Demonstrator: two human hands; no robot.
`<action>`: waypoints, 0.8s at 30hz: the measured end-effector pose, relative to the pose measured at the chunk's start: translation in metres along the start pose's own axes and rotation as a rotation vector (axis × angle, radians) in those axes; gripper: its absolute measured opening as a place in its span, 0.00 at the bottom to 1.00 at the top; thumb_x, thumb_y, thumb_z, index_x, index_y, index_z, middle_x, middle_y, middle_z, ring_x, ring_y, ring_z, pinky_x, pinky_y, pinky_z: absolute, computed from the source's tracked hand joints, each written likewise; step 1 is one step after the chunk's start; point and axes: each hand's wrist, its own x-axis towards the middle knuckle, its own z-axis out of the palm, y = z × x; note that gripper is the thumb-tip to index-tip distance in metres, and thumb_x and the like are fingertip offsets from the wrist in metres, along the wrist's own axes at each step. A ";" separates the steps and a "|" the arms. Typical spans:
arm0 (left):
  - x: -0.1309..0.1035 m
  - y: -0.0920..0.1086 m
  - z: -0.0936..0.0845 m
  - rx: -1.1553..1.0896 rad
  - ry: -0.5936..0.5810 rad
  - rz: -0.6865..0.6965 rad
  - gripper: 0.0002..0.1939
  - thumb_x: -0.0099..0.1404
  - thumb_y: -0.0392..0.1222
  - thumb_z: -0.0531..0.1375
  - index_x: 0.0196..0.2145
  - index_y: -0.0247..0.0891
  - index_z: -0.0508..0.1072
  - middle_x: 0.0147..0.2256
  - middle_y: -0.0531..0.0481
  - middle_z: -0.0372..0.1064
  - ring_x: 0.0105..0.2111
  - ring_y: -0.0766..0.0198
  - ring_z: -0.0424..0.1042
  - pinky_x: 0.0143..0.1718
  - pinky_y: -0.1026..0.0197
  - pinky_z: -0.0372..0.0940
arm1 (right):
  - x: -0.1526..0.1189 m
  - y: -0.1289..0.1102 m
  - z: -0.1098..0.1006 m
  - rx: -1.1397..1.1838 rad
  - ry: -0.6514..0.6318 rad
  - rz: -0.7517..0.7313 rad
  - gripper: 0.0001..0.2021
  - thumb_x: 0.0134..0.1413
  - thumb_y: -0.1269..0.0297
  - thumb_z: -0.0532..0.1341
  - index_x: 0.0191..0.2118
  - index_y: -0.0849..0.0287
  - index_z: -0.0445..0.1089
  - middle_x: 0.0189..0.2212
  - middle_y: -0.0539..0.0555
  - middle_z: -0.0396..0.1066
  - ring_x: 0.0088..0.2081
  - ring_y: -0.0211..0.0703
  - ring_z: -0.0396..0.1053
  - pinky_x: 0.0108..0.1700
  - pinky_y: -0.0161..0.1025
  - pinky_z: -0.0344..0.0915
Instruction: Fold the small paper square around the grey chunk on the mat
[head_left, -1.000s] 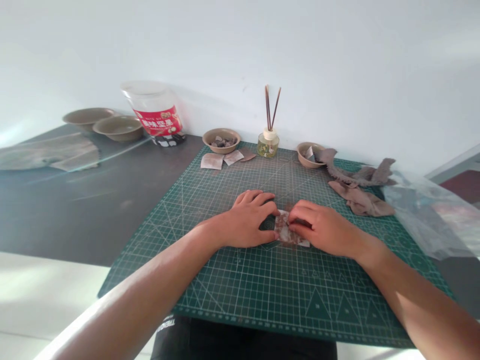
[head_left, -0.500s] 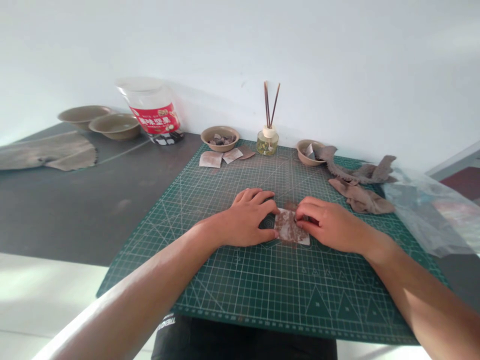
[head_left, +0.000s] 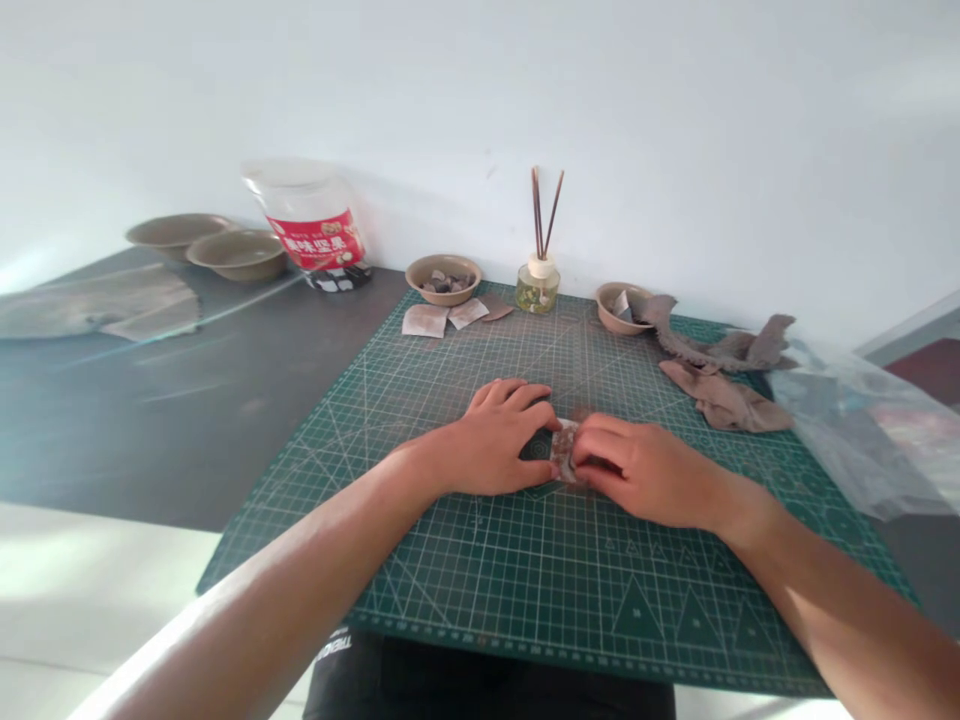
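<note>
A small white square sheet [head_left: 563, 447], smeared with brown powder, lies flat on the green cutting mat [head_left: 525, 570]. My left hand [head_left: 499, 440] rests at its left side with fingers spread, thumb and forefinger tips pressing the sheet's left corners. My right hand [head_left: 637, 465] is pinched over the sheet and covers its right part. Whatever small piece those fingers hold is hidden by them. Brown dust marks the mat just beyond the sheet.
Behind are a bowl of stone-like bits [head_left: 442, 280], more squares [head_left: 424, 320], a reed diffuser [head_left: 537, 285] and another small bowl [head_left: 619, 318]. Rags [head_left: 739, 400] and a plastic bag [head_left: 862, 430] lie right. A plastic jar [head_left: 319, 240], bowls [head_left: 240, 258] and cloth [head_left: 97, 300] stand left.
My right hand has slid left and slightly nearer me, covering more of the sheet. My left hand keeps its hold-down position. The whole view has shifted slightly.
</note>
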 end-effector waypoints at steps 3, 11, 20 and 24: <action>0.000 0.000 0.000 0.011 0.010 0.002 0.21 0.66 0.57 0.61 0.53 0.48 0.67 0.67 0.48 0.49 0.67 0.43 0.43 0.65 0.38 0.42 | 0.001 0.004 0.001 -0.045 0.077 0.063 0.04 0.65 0.65 0.58 0.41 0.54 0.70 0.40 0.52 0.72 0.37 0.42 0.71 0.39 0.38 0.64; 0.001 0.001 -0.001 0.009 -0.001 0.001 0.21 0.67 0.57 0.59 0.53 0.47 0.67 0.67 0.47 0.49 0.67 0.43 0.42 0.65 0.38 0.42 | 0.000 0.001 0.004 -0.061 0.033 0.045 0.05 0.66 0.67 0.56 0.41 0.55 0.69 0.41 0.52 0.71 0.37 0.42 0.71 0.40 0.38 0.64; 0.000 0.002 -0.002 0.006 -0.012 -0.001 0.21 0.67 0.57 0.59 0.54 0.47 0.67 0.67 0.47 0.49 0.67 0.43 0.42 0.65 0.38 0.42 | 0.003 0.005 0.003 -0.028 0.074 0.046 0.03 0.64 0.68 0.58 0.40 0.55 0.69 0.41 0.51 0.71 0.39 0.41 0.71 0.41 0.38 0.64; 0.000 0.000 0.000 0.017 0.002 0.007 0.22 0.67 0.57 0.59 0.54 0.47 0.67 0.67 0.47 0.49 0.67 0.43 0.43 0.65 0.38 0.42 | 0.005 0.006 0.003 -0.052 0.109 0.044 0.04 0.66 0.68 0.57 0.41 0.55 0.70 0.41 0.52 0.71 0.40 0.42 0.70 0.42 0.38 0.63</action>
